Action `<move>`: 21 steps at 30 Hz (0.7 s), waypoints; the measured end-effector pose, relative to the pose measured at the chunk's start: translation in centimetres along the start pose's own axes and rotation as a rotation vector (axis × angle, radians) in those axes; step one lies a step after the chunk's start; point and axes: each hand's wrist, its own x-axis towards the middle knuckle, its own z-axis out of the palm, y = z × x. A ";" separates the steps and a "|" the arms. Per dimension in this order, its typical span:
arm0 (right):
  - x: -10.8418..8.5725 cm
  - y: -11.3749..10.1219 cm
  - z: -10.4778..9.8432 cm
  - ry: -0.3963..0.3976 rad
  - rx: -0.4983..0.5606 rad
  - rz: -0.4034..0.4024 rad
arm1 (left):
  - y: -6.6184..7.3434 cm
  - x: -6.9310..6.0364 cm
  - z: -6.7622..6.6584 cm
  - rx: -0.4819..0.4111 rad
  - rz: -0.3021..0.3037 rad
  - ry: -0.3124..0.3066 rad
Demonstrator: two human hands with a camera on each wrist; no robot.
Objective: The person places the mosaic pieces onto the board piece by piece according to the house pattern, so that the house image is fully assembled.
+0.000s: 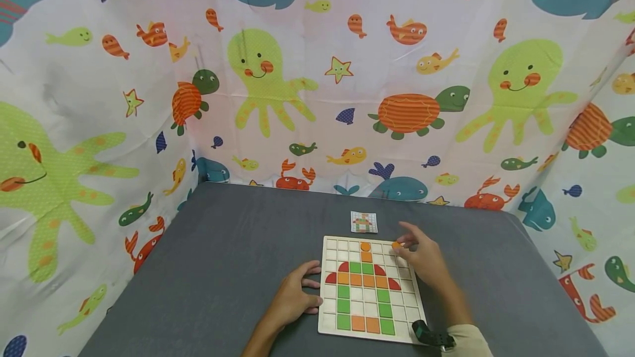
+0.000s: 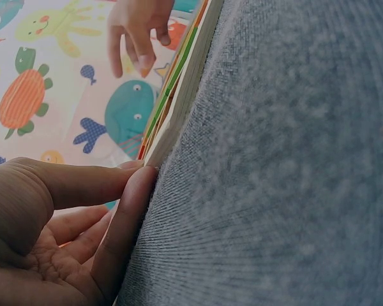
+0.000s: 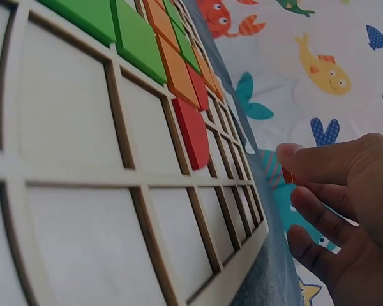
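A wooden grid board [image 1: 327, 321] lies on the grey table, with green, orange and red pieces set in a pattern. My left hand [image 1: 296, 295] rests at its left edge, thumb and fingertips touching the rim; the left wrist view shows the hand [image 2: 64, 223] against the board's side [image 2: 169, 131]. Over the board's upper right part, my right hand [image 1: 425, 255] pinches a small orange disc [image 1: 396, 245] between thumb and finger. In the right wrist view that disc [image 3: 288, 174] shows edge-on. Another orange disc [image 1: 365, 247] sits in the top row.
A small printed card [image 1: 364, 222] with a similar pattern lies just beyond the board. Cloth with sea animals [image 1: 317, 98] hangs behind the table [image 1: 238, 236] and along its sides. A dark band [image 1: 431, 336] circles the right wrist near the board's lower right corner.
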 end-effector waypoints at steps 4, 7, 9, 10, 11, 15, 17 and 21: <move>0.2 -0.2 0.7 -0.017 0.011 -0.015 | 0.0 0.0 0.0 0.000 0.001 0.002; 0.4 -0.2 1.0 -0.031 0.019 -0.021 | -0.1 0.0 0.0 -0.002 -0.001 0.000; 0.6 -0.2 1.3 -0.041 0.025 -0.019 | -0.1 0.0 0.0 -0.002 0.000 -0.002; 0.7 -0.3 1.4 -0.045 0.028 -0.018 | -0.1 0.0 0.0 -0.002 0.001 -0.002; 0.8 -0.3 1.5 -0.047 0.033 -0.015 | -0.1 0.0 0.0 -0.002 0.002 -0.002; 1.1 -0.6 2.1 -0.070 0.036 -0.002 | 0.0 0.0 0.0 0.001 0.005 0.002; 1.2 -0.7 2.4 -0.081 0.037 0.006 | 0.0 0.0 0.0 0.001 0.008 0.004; 1.4 -1.0 2.7 -0.098 0.032 0.021 | -0.1 0.1 0.1 0.003 0.007 0.006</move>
